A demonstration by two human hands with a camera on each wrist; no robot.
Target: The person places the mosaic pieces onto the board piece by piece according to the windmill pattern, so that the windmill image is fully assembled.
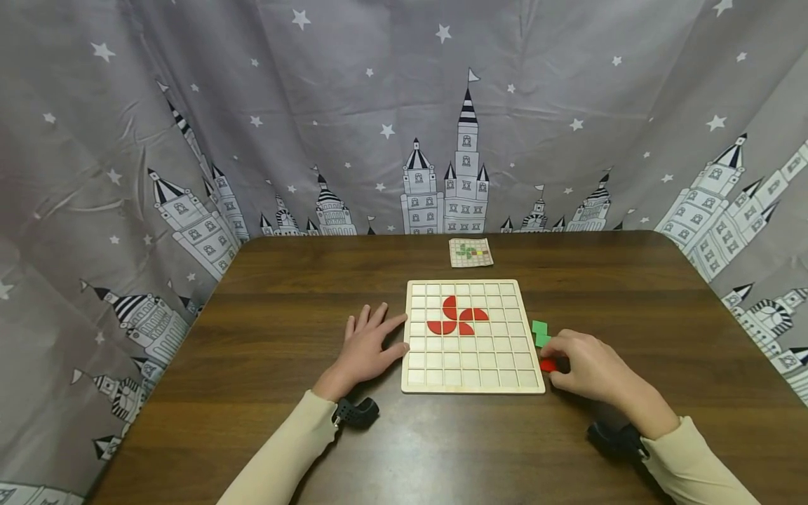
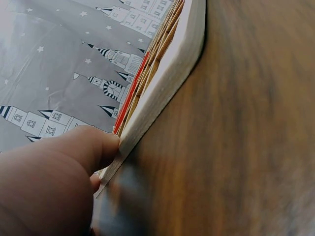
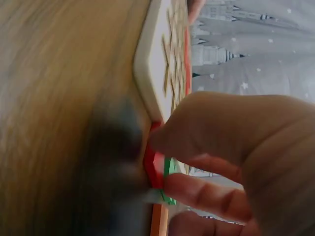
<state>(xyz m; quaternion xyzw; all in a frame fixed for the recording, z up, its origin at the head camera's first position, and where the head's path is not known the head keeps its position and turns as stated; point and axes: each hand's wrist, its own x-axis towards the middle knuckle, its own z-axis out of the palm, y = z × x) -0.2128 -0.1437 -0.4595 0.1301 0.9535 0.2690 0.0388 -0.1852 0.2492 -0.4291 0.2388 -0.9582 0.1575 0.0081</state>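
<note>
A square pale wooden board [image 1: 470, 362] with a raised grid lies on the table. Several red quarter-round tiles [image 1: 449, 327] form a pinwheel in its upper left part. My left hand [image 1: 361, 355] lies beside the board with fingers spread, thumb and forefinger at its left edge; the thumb [image 2: 101, 147] presses that edge in the left wrist view. At the board's right edge, my right hand [image 1: 590, 365] pinches a red tile [image 1: 548, 365] between thumb and fingers, low at the tabletop. Green tiles [image 1: 539, 327] lie just beyond those fingers, partly covered by them.
A small paper card [image 1: 470, 252] with a printed grid and a green, brown and yellow pattern lies behind the board. The brown wooden table [image 1: 303, 280] reaches back to a grey curtain [image 1: 353, 91] with castles and stars. Black bands [image 1: 358, 413] sit on both wrists.
</note>
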